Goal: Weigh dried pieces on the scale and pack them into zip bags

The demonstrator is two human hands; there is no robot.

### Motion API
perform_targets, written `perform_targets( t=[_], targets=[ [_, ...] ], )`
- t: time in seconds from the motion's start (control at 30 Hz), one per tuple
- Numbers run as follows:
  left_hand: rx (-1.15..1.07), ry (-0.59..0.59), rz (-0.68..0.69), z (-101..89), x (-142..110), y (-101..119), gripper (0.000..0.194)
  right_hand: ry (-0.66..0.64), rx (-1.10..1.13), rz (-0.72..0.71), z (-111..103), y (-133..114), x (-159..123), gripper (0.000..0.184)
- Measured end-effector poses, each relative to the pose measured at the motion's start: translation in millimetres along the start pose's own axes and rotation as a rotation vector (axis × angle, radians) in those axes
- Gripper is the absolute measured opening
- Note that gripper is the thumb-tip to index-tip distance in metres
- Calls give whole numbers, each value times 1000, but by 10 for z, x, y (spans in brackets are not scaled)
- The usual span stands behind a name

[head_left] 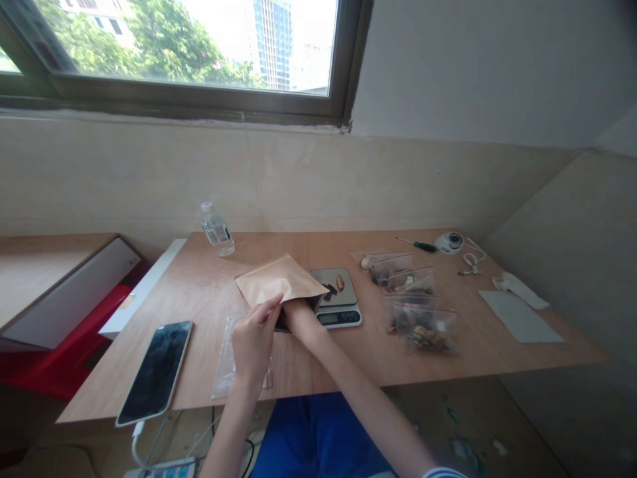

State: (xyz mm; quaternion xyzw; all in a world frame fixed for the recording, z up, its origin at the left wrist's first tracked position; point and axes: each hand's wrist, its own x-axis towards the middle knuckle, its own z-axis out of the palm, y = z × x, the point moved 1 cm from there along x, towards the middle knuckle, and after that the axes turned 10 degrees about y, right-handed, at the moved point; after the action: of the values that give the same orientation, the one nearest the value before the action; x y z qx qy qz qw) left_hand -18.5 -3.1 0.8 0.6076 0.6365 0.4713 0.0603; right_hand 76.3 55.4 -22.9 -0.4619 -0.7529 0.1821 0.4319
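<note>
My left hand [255,335] pinches the near edge of a brown paper bag [279,279] and holds its mouth up. My right hand [299,311] is pushed inside the bag past the knuckles, so its fingers are hidden. Just right of the bag stands a small digital kitchen scale [339,301] with a couple of small dark and tan pieces on its platform. An empty clear zip bag [227,358] lies flat on the wooden table [199,299] under my left wrist.
Several filled zip bags [417,303] lie right of the scale. A phone [155,372] rests at the front left, a small plastic bottle [217,230] at the back. A screwdriver [417,245], a round device [449,241] and a grey sheet [519,316] sit far right.
</note>
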Motion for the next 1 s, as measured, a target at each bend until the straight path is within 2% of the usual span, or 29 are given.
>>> perform_targets(
  t=[0.13,0.27,0.33,0.43,0.53,0.63,0.8,1.0],
  targets=[
    [10,-4,-18,-17,37,1,23,-58,-66,72,-351,-110,-244,19],
    [22,20,-20,-25,102,-14,23,69,84,81,-780,-183,-434,11],
    [29,27,-33,-30,134,-22,22,157,154,127,-957,-30,-522,10],
    [29,27,-48,-32,155,-37,22,253,91,226,-1113,429,-621,11],
    [25,23,-36,-19,137,-52,22,261,-67,225,-1121,896,-643,13],
    [33,19,-13,-4,112,-60,22,228,-162,176,-1049,1159,-607,25],
    [61,40,-10,-25,108,-59,21,232,-203,165,-1005,1285,-573,32],
    [45,41,-16,-58,112,-51,20,294,-158,221,-1057,1282,-672,28]
  ],
)
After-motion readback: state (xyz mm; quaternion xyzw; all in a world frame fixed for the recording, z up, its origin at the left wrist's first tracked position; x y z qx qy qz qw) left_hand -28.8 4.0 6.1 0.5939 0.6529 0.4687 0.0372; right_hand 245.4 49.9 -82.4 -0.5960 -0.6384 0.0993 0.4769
